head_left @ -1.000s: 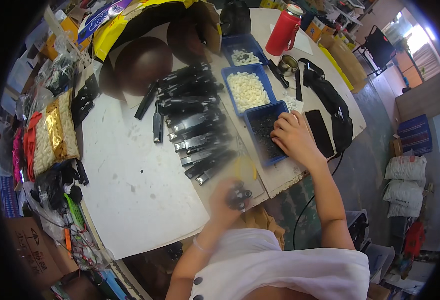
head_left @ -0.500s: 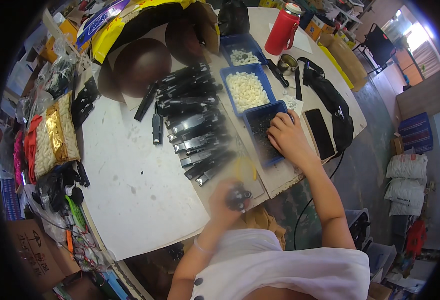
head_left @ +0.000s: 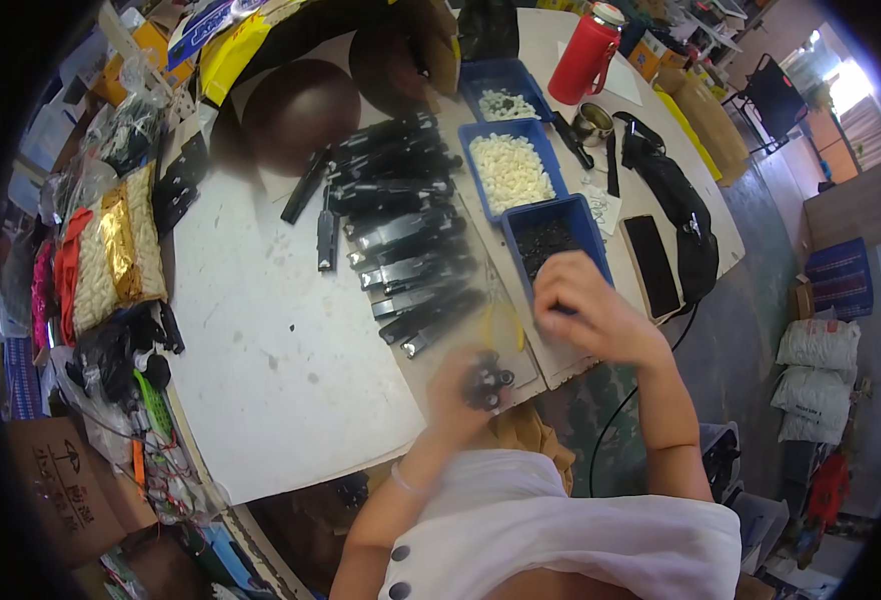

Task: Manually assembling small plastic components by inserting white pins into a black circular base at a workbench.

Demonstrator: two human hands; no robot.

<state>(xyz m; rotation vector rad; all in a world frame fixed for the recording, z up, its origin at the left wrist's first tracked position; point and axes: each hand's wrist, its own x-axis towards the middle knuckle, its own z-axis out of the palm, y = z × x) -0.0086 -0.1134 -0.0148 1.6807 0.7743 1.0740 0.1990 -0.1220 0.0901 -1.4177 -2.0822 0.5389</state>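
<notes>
My left hand is wrapped round a black piece with round, tube-like ends, near the table's front edge; it is a little blurred. My right hand has its fingers curled together over the near corner of a blue bin of small black parts. Whatever the right fingers may hold is too small or hidden to see. Just beyond the left hand lies a row of long black pieces with shiny ends. Yellow-handled pliers rest between the hands.
Behind the near bin stand a blue bin of white pieces and another blue bin. A red flask, metal cup, phone and black pouch lie to the right. Bagged goods crowd the left edge.
My right hand has come out of the bin of black parts and drawn nearer to me, its fingers curling together. My left hand still grips the black piece. The whole view has shifted slightly.
</notes>
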